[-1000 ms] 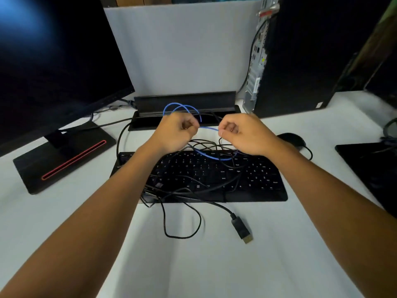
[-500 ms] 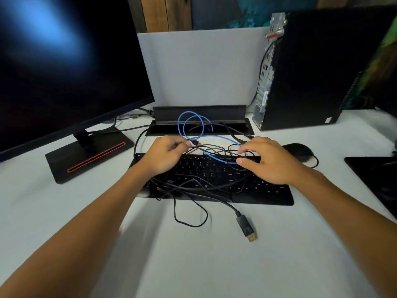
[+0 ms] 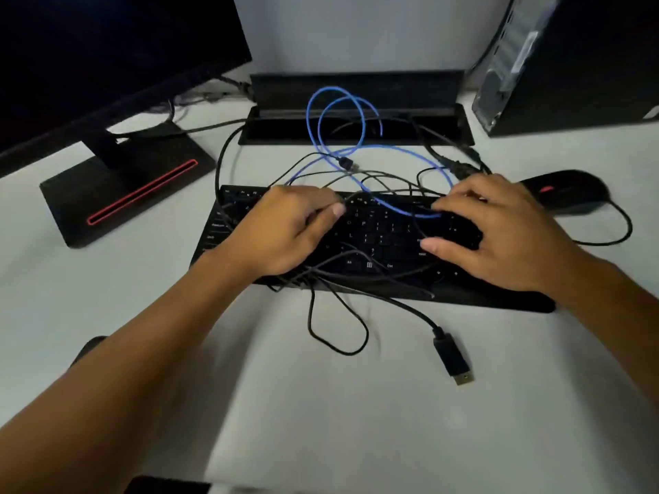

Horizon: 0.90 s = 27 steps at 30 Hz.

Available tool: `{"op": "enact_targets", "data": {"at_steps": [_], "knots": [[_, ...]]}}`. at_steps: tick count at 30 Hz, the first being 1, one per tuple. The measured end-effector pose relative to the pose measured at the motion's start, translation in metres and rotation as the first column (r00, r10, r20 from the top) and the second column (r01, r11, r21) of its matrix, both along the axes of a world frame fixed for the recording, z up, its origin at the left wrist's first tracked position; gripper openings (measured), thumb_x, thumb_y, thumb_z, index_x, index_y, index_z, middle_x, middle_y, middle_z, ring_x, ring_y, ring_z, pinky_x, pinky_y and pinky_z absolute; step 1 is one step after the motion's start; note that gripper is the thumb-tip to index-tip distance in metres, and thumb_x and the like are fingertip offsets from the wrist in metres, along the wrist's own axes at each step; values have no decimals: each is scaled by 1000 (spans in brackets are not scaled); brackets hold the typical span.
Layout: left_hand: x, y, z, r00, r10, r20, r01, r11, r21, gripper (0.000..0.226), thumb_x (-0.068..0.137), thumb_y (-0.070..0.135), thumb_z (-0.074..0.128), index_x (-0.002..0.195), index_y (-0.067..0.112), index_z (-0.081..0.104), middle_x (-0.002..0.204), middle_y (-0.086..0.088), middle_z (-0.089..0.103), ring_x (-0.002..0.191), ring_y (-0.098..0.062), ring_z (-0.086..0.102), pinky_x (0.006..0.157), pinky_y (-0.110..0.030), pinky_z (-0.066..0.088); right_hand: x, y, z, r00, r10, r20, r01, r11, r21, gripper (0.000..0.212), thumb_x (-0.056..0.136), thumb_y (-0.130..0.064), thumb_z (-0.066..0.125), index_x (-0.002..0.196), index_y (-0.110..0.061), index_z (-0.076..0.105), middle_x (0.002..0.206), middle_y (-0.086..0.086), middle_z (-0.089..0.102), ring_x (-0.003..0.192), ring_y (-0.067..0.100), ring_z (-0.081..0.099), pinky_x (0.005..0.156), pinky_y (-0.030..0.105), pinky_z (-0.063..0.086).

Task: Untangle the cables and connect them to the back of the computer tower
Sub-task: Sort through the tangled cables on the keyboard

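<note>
White desk (image 3: 356, 404) against a grey partition. Black monitor (image 3: 107, 48) at upper left of frame, its stand base with a red stripe (image 3: 142, 192) below it. Computer tower (image 3: 577, 58) at upper right, back panel facing left. Open black cable box (image 3: 356, 126) at top centre. Black keyboard (image 3: 374, 244) mid-frame, tangle of black cables (image 3: 356, 276) lying across it. Blue cable (image 3: 342, 119) loops up over the cable box, then runs down-right across the keyboard's top edge. One black cable ends in a gold-tipped plug (image 3: 453, 358) on the desk at lower centre-right, clear of the keyboard. Small USB plug (image 3: 347, 164) sits by the blue loop. Black mouse (image 3: 567, 190) at right, just past the keyboard.

Left hand (image 3: 285, 233) over the keyboard's left half, fingers curled into the black cables; exact grip hidden, cannot tell. Right hand (image 3: 499, 233) over the right half, fingers spread and relaxed, fingertips touching the blue cable and keys, nothing clamped.
</note>
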State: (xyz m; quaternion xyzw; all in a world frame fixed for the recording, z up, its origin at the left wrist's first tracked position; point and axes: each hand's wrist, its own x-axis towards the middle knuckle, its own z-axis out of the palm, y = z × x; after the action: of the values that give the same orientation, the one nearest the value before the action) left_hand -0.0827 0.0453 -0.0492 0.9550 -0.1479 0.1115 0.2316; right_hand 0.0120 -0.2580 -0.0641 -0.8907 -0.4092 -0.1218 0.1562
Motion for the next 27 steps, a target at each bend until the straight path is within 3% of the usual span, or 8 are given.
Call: {"op": "enact_targets", "data": {"at_steps": [8, 14, 18, 21, 24, 27], "knots": [[21, 6, -2, 997, 74, -36, -76, 996, -36, 34, 107, 25, 48, 87, 3, 65, 74, -6, 62, 72, -27, 59, 68, -42, 46, 16, 18, -4, 1000, 12, 21, -12, 1000, -17, 65, 87, -67, 63, 120, -12, 73, 111, 11, 61, 95, 33, 58, 78, 48, 44], [25, -5, 4, 992, 125, 2, -125, 992, -1, 28, 105, 34, 51, 94, 15, 69, 72, 2, 65, 73, -26, 63, 77, -34, 46, -1, 10, 1, 988, -88, 130, 70, 988, 136, 61, 88, -62, 66, 119, -10, 72, 124, 19, 59, 111, 43, 51, 91, 51, 40], [17, -8, 11, 986, 166, -24, -166, 986, -5, 32, 102, 49, 53, 116, 25, 69, 81, 5, 71, 78, -19, 66, 85, -25, 39, -33, 20, 17, 996, 94, 8, -93, 956, 278, 49, 92, -51, 68, 113, -8, 74, 109, 11, 63, 103, 34, 56, 93, 48, 47], [-2, 0, 25, 988, 155, -18, -156, 985, -69, 35, 100, 43, 57, 132, 28, 61, 102, 7, 70, 81, -13, 64, 84, -25, 45, -71, 31, 14, 972, 215, -99, -193, 962, 195, 48, 90, -55, 66, 110, -13, 75, 99, -1, 59, 96, 22, 55, 86, 44, 51], [-28, 10, 39, 990, 142, -28, -144, 983, -116, 23, 93, 21, 63, 114, 27, 69, 107, 7, 63, 87, -12, 61, 76, -24, 46, -89, 28, 8, 974, 173, -144, -161, 983, 91, 47, 90, -59, 58, 106, -18, 74, 94, -6, 53, 93, 17, 48, 82, 38, 51], [-54, 13, 39, 988, 67, -140, -67, 998, 7, 28, 77, 20, 60, 101, 24, 74, 104, 9, 64, 94, -9, 61, 85, -30, 50, -92, 20, 11, 964, 117, -239, -129, 991, -34, 20, 95, -42, 60, 93, -27, 72, 91, -13, 51, 92, 11, 46, 85, 35, 49]]}}
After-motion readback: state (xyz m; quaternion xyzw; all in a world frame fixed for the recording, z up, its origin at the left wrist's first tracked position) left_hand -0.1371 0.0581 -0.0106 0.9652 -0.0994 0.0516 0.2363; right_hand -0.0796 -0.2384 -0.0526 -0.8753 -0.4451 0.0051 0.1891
